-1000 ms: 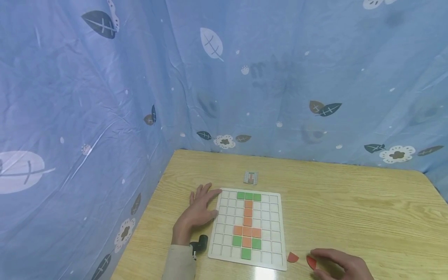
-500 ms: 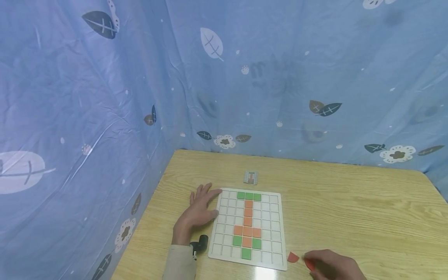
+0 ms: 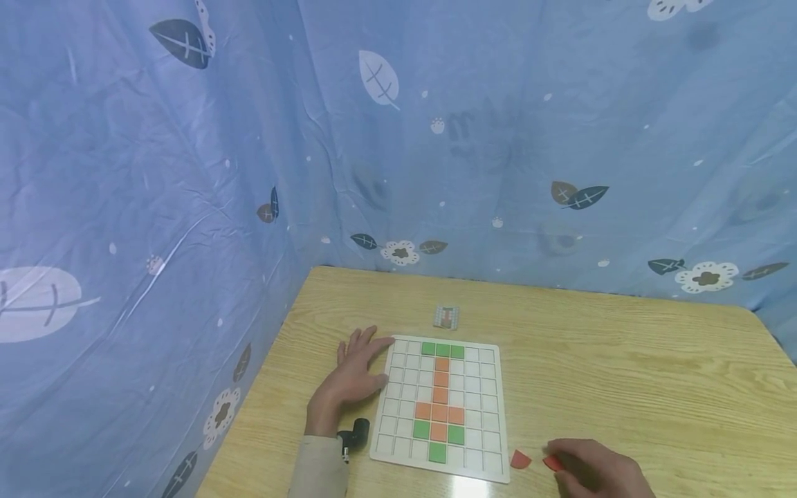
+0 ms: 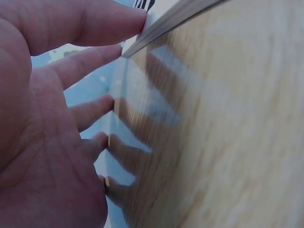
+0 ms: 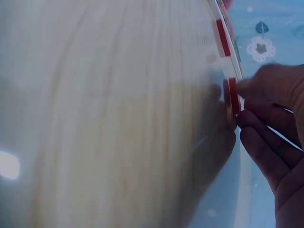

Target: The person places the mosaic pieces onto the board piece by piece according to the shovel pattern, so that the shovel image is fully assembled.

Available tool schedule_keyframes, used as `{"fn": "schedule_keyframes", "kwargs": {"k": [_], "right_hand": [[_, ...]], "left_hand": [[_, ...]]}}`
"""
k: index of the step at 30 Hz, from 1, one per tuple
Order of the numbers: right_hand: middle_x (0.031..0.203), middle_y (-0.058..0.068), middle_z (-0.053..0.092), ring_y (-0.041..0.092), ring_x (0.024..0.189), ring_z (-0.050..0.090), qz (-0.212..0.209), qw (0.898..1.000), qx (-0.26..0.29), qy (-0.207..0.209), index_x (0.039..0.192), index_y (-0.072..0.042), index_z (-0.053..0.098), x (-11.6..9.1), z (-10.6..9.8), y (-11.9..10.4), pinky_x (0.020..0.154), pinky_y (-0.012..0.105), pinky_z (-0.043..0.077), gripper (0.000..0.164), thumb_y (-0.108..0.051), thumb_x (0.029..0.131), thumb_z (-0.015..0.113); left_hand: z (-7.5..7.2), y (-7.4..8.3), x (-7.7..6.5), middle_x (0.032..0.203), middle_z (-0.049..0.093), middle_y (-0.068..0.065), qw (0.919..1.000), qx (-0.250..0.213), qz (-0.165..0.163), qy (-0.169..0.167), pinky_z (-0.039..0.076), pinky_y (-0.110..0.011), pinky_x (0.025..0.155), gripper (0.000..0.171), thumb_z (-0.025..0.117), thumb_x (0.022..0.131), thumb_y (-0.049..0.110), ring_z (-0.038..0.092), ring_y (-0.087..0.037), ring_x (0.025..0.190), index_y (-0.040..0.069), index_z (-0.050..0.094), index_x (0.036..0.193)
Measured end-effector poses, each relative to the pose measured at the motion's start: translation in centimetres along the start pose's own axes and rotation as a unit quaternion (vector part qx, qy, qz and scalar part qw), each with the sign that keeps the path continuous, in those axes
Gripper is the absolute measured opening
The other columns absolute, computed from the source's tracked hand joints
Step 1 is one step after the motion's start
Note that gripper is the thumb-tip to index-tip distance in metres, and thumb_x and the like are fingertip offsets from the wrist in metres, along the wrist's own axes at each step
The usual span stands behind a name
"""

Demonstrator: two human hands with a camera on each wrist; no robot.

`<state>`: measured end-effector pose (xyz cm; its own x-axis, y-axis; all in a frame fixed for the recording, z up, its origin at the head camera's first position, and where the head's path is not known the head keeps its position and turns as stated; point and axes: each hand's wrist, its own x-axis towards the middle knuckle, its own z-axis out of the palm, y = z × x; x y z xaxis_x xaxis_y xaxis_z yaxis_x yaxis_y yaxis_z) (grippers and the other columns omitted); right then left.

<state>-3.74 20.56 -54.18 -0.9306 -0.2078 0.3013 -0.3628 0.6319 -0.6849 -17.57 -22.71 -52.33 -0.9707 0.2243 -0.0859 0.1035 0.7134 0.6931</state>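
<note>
A white grid board (image 3: 398,398) lies on the wooden table, with green and orange square tiles set down its middle columns. My left hand (image 3: 350,377) rests at its left edge, fingers spread, index fingertip at the far left corner and thumb on the side; the left wrist view shows these two against the board's rim (image 4: 166,21). To the right of the board, my right hand (image 3: 600,467) pinches a red quarter-circle tile (image 3: 552,463) between thumb and fingers, low at the tabletop. A second red quarter-circle tile (image 3: 520,459) lies between that hand and the board's near right corner.
A small printed card (image 3: 445,317) with a grid pattern lies beyond the board. Blue leaf-patterned cloth (image 3: 498,138) hangs behind the table and along its left side. A black device (image 3: 356,436) sits at the left wrist beside the board.
The right fingers have closed on the red tile, which has turned a little and shifted slightly. The left hand and the board stay put.
</note>
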Motion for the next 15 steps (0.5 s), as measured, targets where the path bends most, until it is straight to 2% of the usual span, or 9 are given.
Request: {"fn": "schedule_keyframes", "kwargs": {"k": [3, 9, 15], "right_hand": [[0.095, -0.021, 0.076, -0.003, 0.082, 0.069, -0.005, 1.0, 0.012, -0.003, 0.113, -0.026, 0.079, 0.06, 0.34, -0.2, 0.074, 0.007, 0.055, 0.05, 0.006, 0.078, 0.092], [0.096, -0.021, 0.076, -0.005, 0.079, 0.069, -0.052, 0.999, 0.008, 0.013, 0.11, -0.023, 0.08, 0.31, 0.74, -0.27, 0.072, 0.005, 0.054, 0.056, 0.016, 0.071, 0.09], [0.095, -0.021, 0.075, -0.006, 0.078, 0.067, -0.064, 0.998, 0.006, 0.007, 0.107, -0.022, 0.079, 0.58, 0.77, -0.34, 0.069, 0.006, 0.054, 0.055, 0.017, 0.071, 0.089]], "left_hand": [[-0.03, 0.03, -0.03, 0.181, 0.026, -0.02, 1.0, -0.004, 0.0, 0.001, -0.007, -0.071, 0.134, 0.076, 0.071, 0.086, 0.01, 0.005, -0.048, 0.17, 0.021, 0.057, 0.16], [-0.02, 0.01, -0.02, 0.18, 0.026, -0.021, 1.0, -0.003, 0.003, 0.002, -0.007, -0.072, 0.134, 0.076, 0.071, 0.086, 0.01, 0.005, -0.049, 0.17, 0.02, 0.057, 0.16], [-0.08, 0.08, -0.02, 0.181, 0.025, -0.02, 1.0, 0.002, -0.001, -0.004, -0.007, -0.07, 0.135, 0.075, 0.071, 0.087, 0.01, 0.004, -0.048, 0.171, 0.021, 0.056, 0.16]]}}
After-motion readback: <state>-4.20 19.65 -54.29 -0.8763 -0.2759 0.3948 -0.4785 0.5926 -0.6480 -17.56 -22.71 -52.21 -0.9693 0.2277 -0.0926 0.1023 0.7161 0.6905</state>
